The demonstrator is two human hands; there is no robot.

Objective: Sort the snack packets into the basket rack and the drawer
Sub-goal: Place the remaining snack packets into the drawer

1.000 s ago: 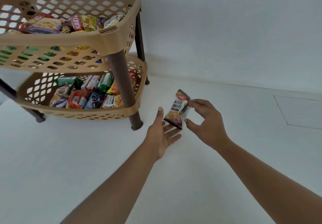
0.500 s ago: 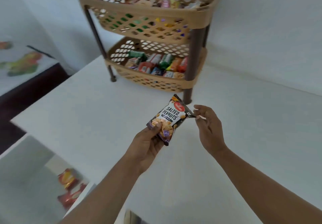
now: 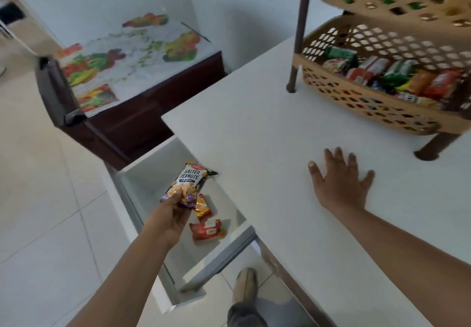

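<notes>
My left hand (image 3: 170,218) holds a salted peanuts packet (image 3: 187,182) by its lower end, over the open white drawer (image 3: 142,181) below the counter's edge. Two red and orange snack packets (image 3: 206,226) lie on the drawer's floor, just right of my left hand. My right hand (image 3: 340,182) rests flat on the white countertop (image 3: 254,133), fingers spread, holding nothing. The tan basket rack (image 3: 377,102) stands at the back right of the counter. Its lower tier holds several packets and its upper tier is partly cut off at the top.
A dark cabinet with a printed cover (image 3: 132,56) stands to the left behind the drawer. The tiled floor (image 3: 38,199) spreads to the left. My foot (image 3: 246,286) shows below the drawer's front. The rack's brown legs (image 3: 297,46) stand on the counter.
The packet passed from my right hand to my left, which carried it left and down over the open drawer. My right hand let go and came to rest flat on the counter. The view swung left.
</notes>
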